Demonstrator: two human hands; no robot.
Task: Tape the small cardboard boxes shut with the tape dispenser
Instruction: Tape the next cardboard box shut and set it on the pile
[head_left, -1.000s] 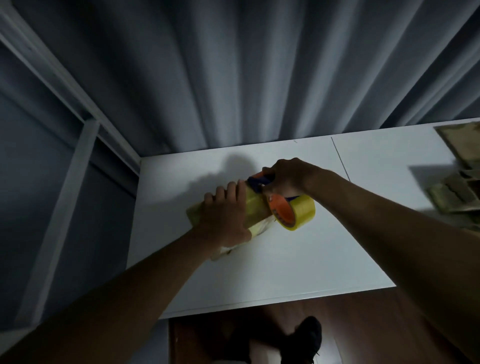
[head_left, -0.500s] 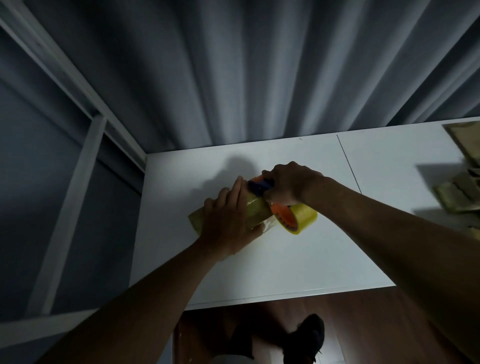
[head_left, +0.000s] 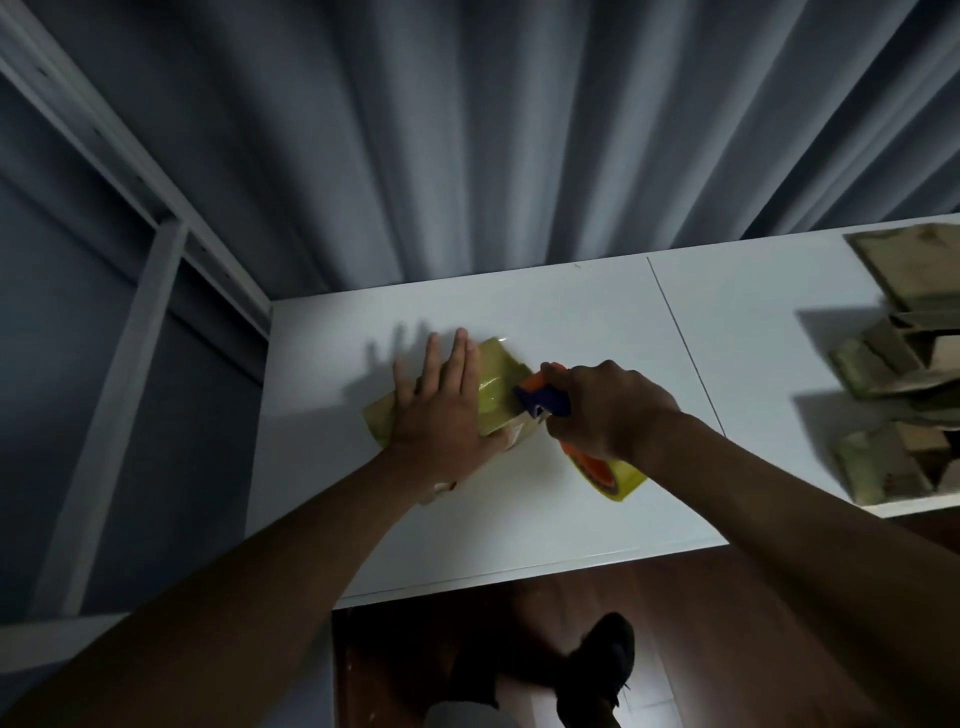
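A small cardboard box (head_left: 500, 385), its top shiny with yellowish tape, lies on the white table (head_left: 519, 509). My left hand (head_left: 441, 410) lies flat on the box with straight fingers, pressing it down and hiding its left half. My right hand (head_left: 605, 410) grips the handle of the orange and blue tape dispenser (head_left: 545, 397), whose head touches the box's right edge. The dispenser's yellow tape roll (head_left: 613, 475) sticks out below my right wrist.
Several more small cardboard boxes (head_left: 904, 364) are piled at the table's right end. A seam (head_left: 685, 348) divides the tabletop. Grey curtains hang behind the table, a metal frame (head_left: 130, 332) stands to the left, and a dark shoe (head_left: 602, 660) shows on the wooden floor below.
My left hand has flattened out on the box, its fingers now straight. The dispenser has moved right to the box's edge and the roll has swung lower. The view shifted left.
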